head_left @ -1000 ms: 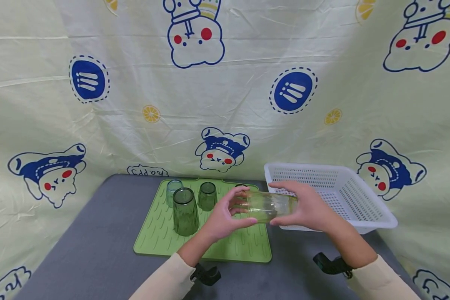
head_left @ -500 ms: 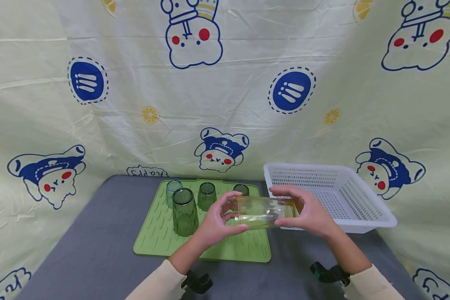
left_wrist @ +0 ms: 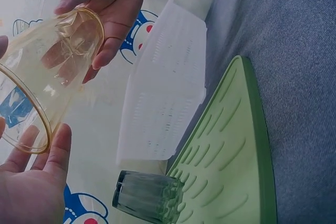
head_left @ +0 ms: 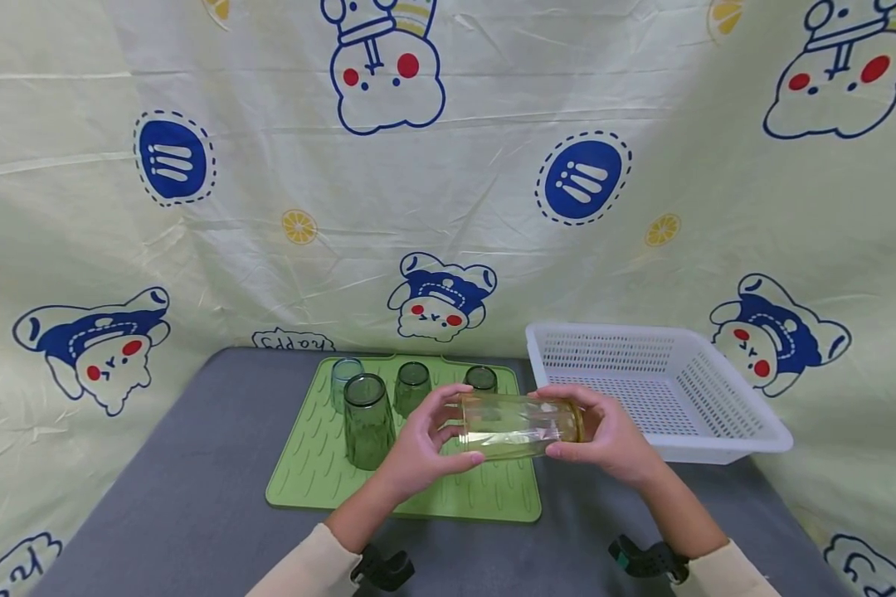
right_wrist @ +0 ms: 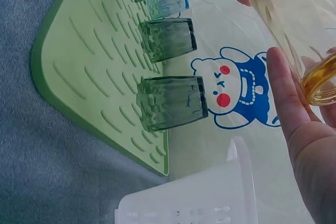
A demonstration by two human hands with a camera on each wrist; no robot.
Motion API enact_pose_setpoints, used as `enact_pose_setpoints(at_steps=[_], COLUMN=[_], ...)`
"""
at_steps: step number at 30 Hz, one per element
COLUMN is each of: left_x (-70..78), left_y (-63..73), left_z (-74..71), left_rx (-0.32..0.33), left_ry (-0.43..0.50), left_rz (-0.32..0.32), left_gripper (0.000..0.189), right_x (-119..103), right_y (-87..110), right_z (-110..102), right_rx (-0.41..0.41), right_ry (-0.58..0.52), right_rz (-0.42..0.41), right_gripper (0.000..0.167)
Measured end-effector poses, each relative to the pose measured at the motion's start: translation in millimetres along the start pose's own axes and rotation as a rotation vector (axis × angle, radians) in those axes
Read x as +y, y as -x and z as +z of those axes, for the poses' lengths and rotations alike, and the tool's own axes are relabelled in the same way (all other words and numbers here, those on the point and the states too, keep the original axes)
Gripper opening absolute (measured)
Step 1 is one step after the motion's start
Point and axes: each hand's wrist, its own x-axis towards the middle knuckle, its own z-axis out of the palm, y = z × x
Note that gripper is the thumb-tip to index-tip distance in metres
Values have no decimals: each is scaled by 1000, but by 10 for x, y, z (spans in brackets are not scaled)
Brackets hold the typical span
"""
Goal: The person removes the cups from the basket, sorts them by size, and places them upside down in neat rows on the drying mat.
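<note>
A clear, yellow-tinted drinking glass (head_left: 518, 427) is held on its side above the right part of the green drying mat (head_left: 321, 485). My left hand (head_left: 426, 444) grips its rim end, thumb below and fingers over the top. At the other end my right hand (head_left: 612, 435) grips it around the thick amber base (right_wrist: 320, 85). The left wrist view shows the open rim (left_wrist: 39, 114) close to my left fingers. On the mat stand a tall green glass (head_left: 369, 427), a short dark green glass (head_left: 413, 391), another short one (head_left: 482, 380) and a light blue glass (head_left: 341, 388).
A white perforated basket (head_left: 732, 431) stands at the right, behind my right hand. The mat lies on a dark grey tabletop (head_left: 194, 464). A printed cartoon curtain (head_left: 448, 191) hangs behind the table and down both sides.
Both hands have moved the glass somewhat left and toward me. My right hand's hold has shifted toward the base, and the short glass at the mat's back right is now uncovered.
</note>
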Motion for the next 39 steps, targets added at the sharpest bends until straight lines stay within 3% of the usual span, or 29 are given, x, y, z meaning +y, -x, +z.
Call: enact_pose_setpoints(at_steps=[11,17,26,35,39], left_x=[75,95,171,164,163], left_y=[32,122,354,670,844], left_z=[-51,-128,-246,-434,-569], left_rx=[19,77,147,147,151], left_ry=[-51,-158,-351,-517,-612], left_rz=[3,-17,-20,56,36], left_gripper=[82,86,79,70,70], right_x=[-40,-58,-94,-93,-79], right_y=[-36,-69,-138,-188,-204], right_z=[70,97,86,57,51], right_rx=[58,101,163,198,202], right_ry=[16,-9,40,171,215], right_rz=[-4,43,69,119,115], right_gripper=[63,62,62,62,62])
